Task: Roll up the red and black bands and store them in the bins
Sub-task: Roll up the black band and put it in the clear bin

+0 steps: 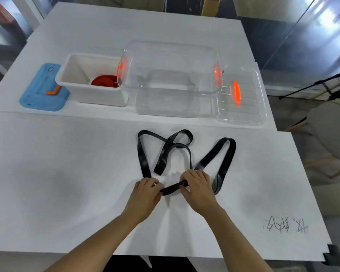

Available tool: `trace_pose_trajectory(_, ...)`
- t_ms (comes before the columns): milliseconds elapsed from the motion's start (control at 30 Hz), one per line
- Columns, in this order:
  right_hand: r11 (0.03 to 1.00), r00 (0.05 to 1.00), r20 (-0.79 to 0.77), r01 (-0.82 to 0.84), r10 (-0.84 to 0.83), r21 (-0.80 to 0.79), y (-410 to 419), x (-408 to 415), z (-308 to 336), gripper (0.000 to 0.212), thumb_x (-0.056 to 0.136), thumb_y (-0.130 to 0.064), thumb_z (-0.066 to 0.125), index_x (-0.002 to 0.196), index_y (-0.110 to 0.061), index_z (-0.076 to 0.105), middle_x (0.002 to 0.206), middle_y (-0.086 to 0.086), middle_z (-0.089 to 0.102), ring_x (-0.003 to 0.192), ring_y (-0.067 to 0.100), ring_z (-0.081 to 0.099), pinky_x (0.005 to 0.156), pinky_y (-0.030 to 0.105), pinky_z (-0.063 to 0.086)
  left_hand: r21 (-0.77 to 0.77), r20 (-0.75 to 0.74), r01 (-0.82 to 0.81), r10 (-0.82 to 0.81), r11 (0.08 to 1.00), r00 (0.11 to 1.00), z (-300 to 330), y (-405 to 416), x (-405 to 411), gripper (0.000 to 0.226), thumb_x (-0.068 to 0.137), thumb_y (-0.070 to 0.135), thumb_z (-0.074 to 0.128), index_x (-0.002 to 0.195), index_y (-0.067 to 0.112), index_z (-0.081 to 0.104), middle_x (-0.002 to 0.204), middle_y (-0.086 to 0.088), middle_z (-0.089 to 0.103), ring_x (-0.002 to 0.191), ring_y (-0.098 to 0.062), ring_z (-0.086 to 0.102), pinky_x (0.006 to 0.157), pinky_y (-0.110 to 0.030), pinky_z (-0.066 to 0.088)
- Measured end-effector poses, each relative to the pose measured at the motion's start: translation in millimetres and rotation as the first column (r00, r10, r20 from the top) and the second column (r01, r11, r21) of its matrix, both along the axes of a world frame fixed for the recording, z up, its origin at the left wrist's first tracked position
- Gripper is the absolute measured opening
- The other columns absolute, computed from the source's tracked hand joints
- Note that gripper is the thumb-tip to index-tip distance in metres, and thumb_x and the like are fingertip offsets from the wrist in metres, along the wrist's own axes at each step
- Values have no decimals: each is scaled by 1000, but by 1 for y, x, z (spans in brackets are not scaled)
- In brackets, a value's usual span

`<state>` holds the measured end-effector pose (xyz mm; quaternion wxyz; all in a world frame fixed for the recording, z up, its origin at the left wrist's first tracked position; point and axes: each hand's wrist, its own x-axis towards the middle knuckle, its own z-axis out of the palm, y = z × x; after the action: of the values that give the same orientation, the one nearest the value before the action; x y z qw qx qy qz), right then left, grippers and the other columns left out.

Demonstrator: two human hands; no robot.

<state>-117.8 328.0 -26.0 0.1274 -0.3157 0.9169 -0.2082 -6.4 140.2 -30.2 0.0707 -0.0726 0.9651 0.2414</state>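
Observation:
A long black band (216, 154) lies in loose loops on the white table, just in front of the bins. My left hand (145, 195) and my right hand (197, 190) both pinch a short stretch of it between them near the front. A rolled red band (104, 81) sits inside the white bin (98, 95) at the back left. A clear bin (171, 75) with orange latches stands right of it and holds nothing I can see.
A blue lid (43, 91) with an orange handle lies left of the white bin. A clear lid (241, 99) with an orange handle lies right of the clear bin. Handwriting marks the table's front right. Chairs and a tripod stand off to the right.

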Motion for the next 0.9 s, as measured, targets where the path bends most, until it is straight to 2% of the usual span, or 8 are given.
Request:
trace_pose_trajectory(133,972,982,141,148,-124,-180,-2,-16,38,24,90,-20,64,112,-31,61,109,-21,60,109,5,53,104,20,30,455,150,-210,158,865,976,75,-7,-17,13,100,27,55,103,34,66,100,12,71,97,-9,63,85,-29,49)
trace_pose_trajectory(233,878,874,454,345,-172,-333,-15,-27,79,38,92,-2,58,113,-33,65,119,-17,65,104,-8,59,86,7,42,646,147,-264,223,716,964,128,-11,-33,13,99,20,60,97,28,70,97,3,76,96,-17,70,93,-35,53)
trace_pose_trajectory(367,752,806,591,404,-23,-521,-33,-40,139,37,100,-1,46,104,-26,74,106,-7,74,104,8,67,88,21,52,737,13,-213,302,641,953,192,-20,-56,21,97,6,64,97,24,75,99,-4,76,94,-20,73,90,-30,56)
trace_pose_trajectory(500,703,830,551,339,89,-625,-40,-49,197,37,111,-28,39,108,-26,76,109,-7,77,109,8,68,99,28,48,719,-205,-108,358,686,911,257,-27,-74,16,92,2,68,98,14,76,123,4,64,99,3,68,80,-11,52)
trace_pose_trajectory(600,639,868,454,236,199,-732,-49,-53,237,36,103,-47,47,118,-25,71,117,-4,75,120,14,65,107,36,47,730,-313,-18,357,684,880,302,-32,-86,18,92,3,69,101,15,79,126,3,69,112,-3,67,91,-19,52)
trace_pose_trajectory(700,592,877,405,186,261,-784,-62,-57,271,34,91,-40,66,121,-24,65,113,4,72,112,20,67,103,42,51,782,-359,39,398,623,844,343,-30,-95,22,93,8,68,104,22,80,111,-1,78,108,-24,72,97,-35,55)
trace_pose_trajectory(833,552,921,298,117,252,-826,-80,-63,309,24,95,-26,73,118,-29,65,111,10,71,107,30,68,98,47,55,799,-404,70,447,597,798,389,-29,-101,16,94,16,67,102,24,78,92,5,81,92,-18,75,68,-15,55)
trace_pose_trajectory(900,551,931,257,76,259,-831,-83,-69,324,26,94,-23,74,118,-30,65,109,2,74,106,23,70,97,41,59,798,-451,111,463,593,763,406,-33,-101,16,95,19,65,102,23,79,96,4,81,95,-14,75,75,-18,56)
